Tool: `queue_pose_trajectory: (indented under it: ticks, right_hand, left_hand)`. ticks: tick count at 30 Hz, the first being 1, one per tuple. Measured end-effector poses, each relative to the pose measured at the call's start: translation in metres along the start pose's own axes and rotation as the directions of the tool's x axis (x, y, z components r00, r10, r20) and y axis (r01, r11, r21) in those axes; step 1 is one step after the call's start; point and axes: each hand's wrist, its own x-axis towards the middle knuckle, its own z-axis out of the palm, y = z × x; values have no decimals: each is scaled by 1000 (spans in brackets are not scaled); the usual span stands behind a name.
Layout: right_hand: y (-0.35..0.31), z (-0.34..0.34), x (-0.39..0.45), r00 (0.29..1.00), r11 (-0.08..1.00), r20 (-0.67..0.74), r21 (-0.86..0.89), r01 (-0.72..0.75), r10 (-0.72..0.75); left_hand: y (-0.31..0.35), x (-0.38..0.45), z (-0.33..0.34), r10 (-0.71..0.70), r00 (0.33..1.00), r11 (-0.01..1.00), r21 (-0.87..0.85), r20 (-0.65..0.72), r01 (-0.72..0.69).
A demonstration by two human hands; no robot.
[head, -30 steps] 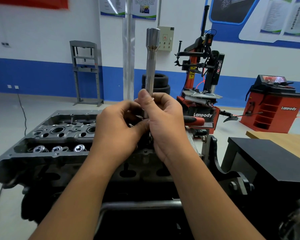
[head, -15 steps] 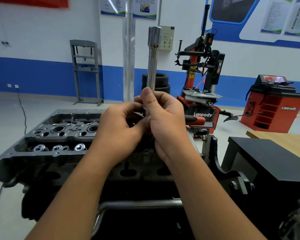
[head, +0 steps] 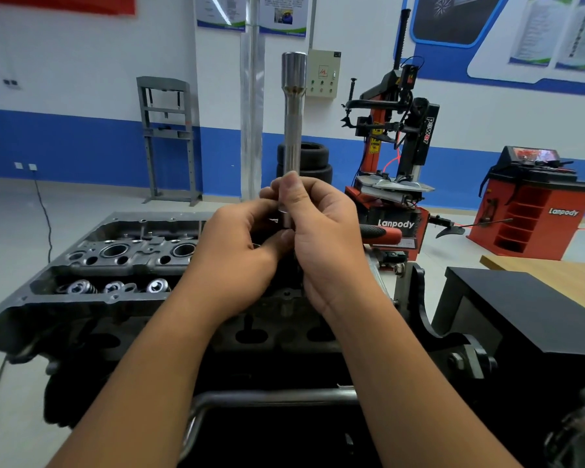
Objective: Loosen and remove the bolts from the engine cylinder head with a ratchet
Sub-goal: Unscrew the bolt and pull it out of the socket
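Steel glints on a long socket extension (head: pixel 293 116), held upright above the cylinder head (head: pixel 122 261). The right hand (head: pixel 321 238) curls around its lower shaft, thumb pressed up the side. The left hand (head: pixel 237 255) meets it from the left, fingers bent around something at the tool's base, perhaps a bolt, though it is hidden. Round bores and valve springs (head: pixel 114 287) sit in the head's recesses. Its left half lies uncovered; a black bench (head: pixel 534 309) stands close on the right.
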Motion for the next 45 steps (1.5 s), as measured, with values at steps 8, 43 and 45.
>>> queue_pose_trajectory:
  ticks: [8, 43, 45]
  right_hand:
    - [-1, 1, -2, 999, 998, -32, -55, 9, -11]
    - [-2, 0, -1, 1000, 1000, 3, -1, -12, 12]
    - [-1, 0, -1, 1000, 1000, -26, 7, -5, 5]
  left_hand:
    - [-3, 0, -1, -19, 993, 999, 33, -116, 23]
    - [1, 0, 1, -23, 997, 999, 21, -79, 25]
    - [0, -1, 2, -14, 993, 999, 36, -118, 19]
